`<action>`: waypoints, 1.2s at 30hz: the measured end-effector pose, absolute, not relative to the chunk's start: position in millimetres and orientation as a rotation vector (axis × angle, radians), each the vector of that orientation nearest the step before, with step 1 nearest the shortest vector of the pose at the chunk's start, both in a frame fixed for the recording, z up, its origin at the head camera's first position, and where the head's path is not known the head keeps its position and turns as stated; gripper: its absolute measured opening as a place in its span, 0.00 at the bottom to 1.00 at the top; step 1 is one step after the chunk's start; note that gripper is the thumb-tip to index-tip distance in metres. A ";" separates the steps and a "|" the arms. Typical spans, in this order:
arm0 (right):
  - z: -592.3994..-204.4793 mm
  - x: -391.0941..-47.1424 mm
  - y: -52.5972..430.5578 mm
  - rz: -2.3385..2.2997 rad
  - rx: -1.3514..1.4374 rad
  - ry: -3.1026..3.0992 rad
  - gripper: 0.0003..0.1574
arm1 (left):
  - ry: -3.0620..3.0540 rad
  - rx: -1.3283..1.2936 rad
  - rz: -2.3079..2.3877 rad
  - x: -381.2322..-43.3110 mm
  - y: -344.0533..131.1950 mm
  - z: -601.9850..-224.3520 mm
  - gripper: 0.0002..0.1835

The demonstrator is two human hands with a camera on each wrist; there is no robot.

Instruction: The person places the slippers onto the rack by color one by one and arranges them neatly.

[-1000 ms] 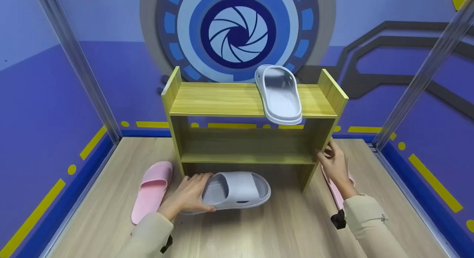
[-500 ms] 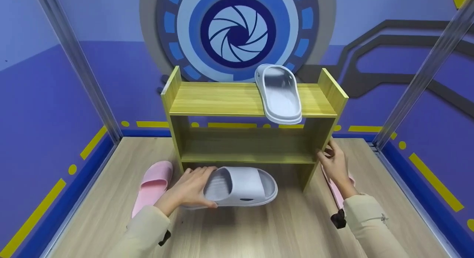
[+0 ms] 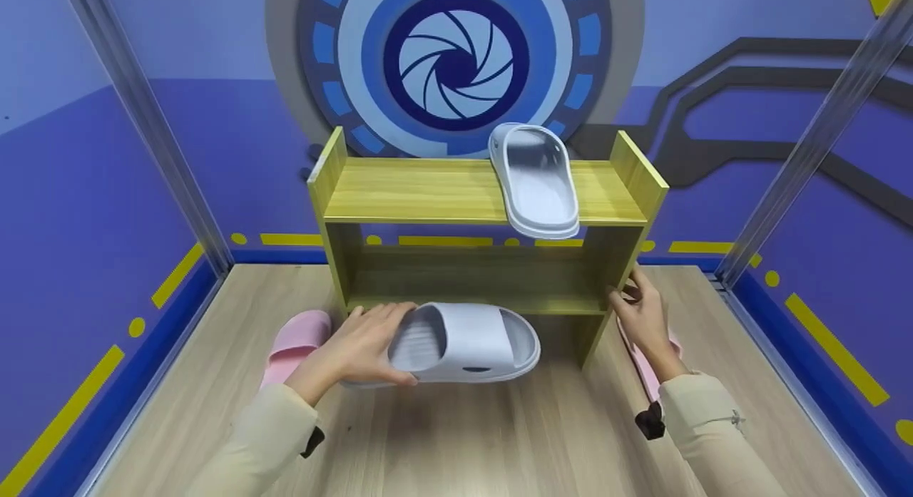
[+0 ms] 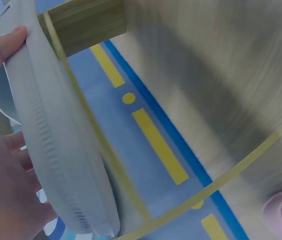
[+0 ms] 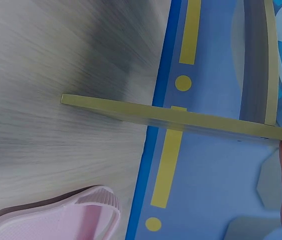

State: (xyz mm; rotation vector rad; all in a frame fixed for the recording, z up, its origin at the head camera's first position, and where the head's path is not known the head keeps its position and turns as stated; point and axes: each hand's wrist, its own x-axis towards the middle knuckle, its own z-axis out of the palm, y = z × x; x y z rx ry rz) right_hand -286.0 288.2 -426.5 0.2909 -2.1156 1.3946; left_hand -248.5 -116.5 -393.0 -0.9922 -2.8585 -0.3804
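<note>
Just forward of the rack (image 3: 485,272), in the head view, the left hand (image 3: 364,347) grips a grey slipper (image 3: 474,340) by its heel, thumb on the near side, fingers on the far one. The slipper is held off the tabletop (image 3: 499,440) and turned sideways, toe towards the rack's right end; taking it by the heel seems a way to leave toe and strap unobstructed. It overlaps the front edge of the middle shelf (image 3: 428,283); whether they touch I cannot tell. The right hand (image 3: 645,322) holds the rack's right panel (image 3: 610,258) with bent fingers, probably to steady it. On the rack's top shelf (image 3: 414,190), right of centre, the other grey slipper (image 3: 541,190) lies heel over the front edge, likely because it outruns the shelf's depth. One pink slipper (image 3: 303,333) lies left of the rack; its mate (image 3: 645,361) lies to the right, partly hidden by the right hand.

From the left wrist, thumb and fingers clasp opposite sides of the grey slipper beside the rack, a spread that should resist twisting.

From the right wrist, a fingertip meets the rack's panel near a shelf joint, perhaps a firm spot to brace; most of that hand is cut off.
</note>
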 end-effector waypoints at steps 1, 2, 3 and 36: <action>-429.0 -288.1 289.8 1.399 0.294 -2.115 0.32 | -2.864 -0.983 -0.381 -248.4 -117.0 -389.8 0.52; -432.0 -290.5 291.7 1.397 0.292 -2.116 0.32 | -2.871 -0.972 -0.384 -248.4 -117.5 -387.0 0.52; -435.1 -293.1 293.9 1.394 0.287 -2.121 0.32 | -2.876 -0.962 -0.378 -248.4 -118.1 -384.1 0.52; -426.0 -284.6 285.6 1.372 0.289 -2.098 0.30 | -2.785 -0.858 -0.374 -232.7 -152.0 -289.9 0.51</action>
